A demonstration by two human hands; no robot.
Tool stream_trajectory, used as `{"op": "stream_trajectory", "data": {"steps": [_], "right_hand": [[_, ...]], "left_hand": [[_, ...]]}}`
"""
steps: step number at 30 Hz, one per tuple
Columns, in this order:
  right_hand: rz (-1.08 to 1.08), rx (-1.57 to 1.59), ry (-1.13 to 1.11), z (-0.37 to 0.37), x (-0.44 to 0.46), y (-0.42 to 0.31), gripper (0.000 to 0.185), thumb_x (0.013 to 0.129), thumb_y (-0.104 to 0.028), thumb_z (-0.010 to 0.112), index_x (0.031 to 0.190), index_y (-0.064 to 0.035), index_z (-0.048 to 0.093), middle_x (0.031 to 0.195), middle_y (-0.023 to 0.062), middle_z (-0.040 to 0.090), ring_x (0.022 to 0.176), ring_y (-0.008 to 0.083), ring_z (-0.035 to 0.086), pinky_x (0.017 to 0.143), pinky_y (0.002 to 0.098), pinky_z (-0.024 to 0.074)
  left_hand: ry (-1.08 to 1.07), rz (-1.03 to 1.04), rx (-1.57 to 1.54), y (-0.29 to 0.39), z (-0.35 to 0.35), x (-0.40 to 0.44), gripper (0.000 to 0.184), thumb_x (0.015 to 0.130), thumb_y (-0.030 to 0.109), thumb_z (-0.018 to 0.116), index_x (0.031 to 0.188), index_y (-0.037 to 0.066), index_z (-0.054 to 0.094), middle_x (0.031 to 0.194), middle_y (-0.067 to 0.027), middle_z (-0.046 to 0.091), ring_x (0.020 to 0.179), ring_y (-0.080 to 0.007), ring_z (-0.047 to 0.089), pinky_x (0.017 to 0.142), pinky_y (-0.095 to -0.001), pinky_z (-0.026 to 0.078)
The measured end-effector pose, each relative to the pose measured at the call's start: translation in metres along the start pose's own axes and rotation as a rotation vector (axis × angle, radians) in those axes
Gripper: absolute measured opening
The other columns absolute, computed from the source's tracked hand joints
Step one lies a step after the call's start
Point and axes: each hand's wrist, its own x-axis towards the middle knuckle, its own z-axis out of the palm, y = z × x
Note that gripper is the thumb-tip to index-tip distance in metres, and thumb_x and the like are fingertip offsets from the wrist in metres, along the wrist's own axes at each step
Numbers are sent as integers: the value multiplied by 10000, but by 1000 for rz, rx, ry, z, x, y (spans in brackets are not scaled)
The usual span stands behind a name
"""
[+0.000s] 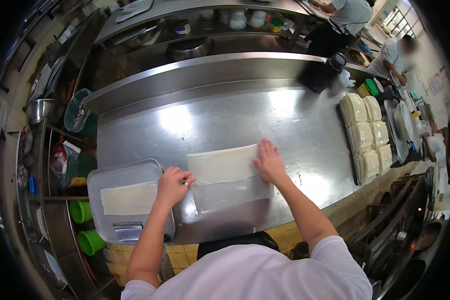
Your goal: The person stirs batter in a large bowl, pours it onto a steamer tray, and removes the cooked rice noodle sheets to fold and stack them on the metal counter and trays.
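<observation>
Main sheet (222, 164): plain cream, approx. off-wht. Table (140, 132): silver-grey w/ wht glare spots. Tray (125, 175) pale grey; tray sheet (127, 200) also cream. Stacked packs (361, 135): cream-wht. Bottle (322, 75) blk. Green tubs (80, 211) v. bright. Shirt (260, 275) plain wht. Tiles (187, 253) yellow, w/ dk. joints.

A person is wearing a white, short-sleeved shirt (255, 275).
The cloth is looking plain and softly creased; the left sleeve (139, 290) and right sleeve (333, 257) are stopping well short of the wrists. What looks like a small ring (186, 183) is circling a finger of the left hand (172, 185). Black clothing (255, 240) is showing past the shirt's front edge, mostly hidden.
</observation>
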Motion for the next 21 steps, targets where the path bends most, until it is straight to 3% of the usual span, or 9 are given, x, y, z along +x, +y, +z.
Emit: {"op": "stream_trajectory", "data": {"steps": [1, 5, 12, 18, 19, 21], "right_hand": [[76, -1, -1, -3, 1, 10, 808, 1028, -509, 488, 1571, 50, 276, 1662, 235, 238, 1552, 383, 201, 1260, 518, 155], [54, -71, -11, -3, -5, 5, 805, 1037, -501, 467, 1567, 71, 269, 1663, 252, 221, 1559, 376, 183, 1265, 506, 154], [-222, 51, 13, 31, 2, -139, 818, 1019, -487, 513, 1553, 88, 285, 1645, 282, 241, 1552, 396, 195, 1266, 507, 156], [-405, 120, 25, 50, 23, -215, 824, 992, -489, 558, 1531, 89, 326, 1628, 275, 283, 1538, 408, 232, 1260, 509, 177], [-410, 138, 37, 53, 24, -216, 819, 989, -487, 563, 1527, 87, 336, 1625, 272, 292, 1534, 408, 241, 1258, 511, 182], [-357, 113, 6, 50, 18, -196, 805, 989, -471, 560, 1531, 79, 336, 1621, 266, 306, 1536, 407, 235, 1259, 516, 173]], "left_hand": [[11, -33, -10, -2, -4, -1, 174, 774, 201, 853, 900, 99, 790, 798, -61, 680, 785, -263, 621, 700, -401, 520], [34, -132, -35, -11, -14, -5, 201, 772, 202, 860, 929, 101, 786, 802, -55, 681, 774, -254, 621, 699, -396, 519], [106, -140, -44, -25, -20, 23, 248, 771, 180, 851, 978, 67, 775, 832, -79, 695, 787, -256, 636, 725, -391, 520], [153, -70, -1, -51, 31, 59, 243, 867, 178, 733, 1077, 59, 752, 1054, -168, 713, 1021, -355, 642, 916, -457, 513], [63, -92, -5, -54, 38, 65, 251, 890, 189, 685, 1094, 51, 731, 1131, -170, 686, 1108, -364, 602, 973, -468, 475], [-60, -120, 46, -54, 48, 70, 229, 880, 199, 699, 1056, 56, 728, 1094, -168, 685, 1098, -364, 606, 969, -477, 475]]}}
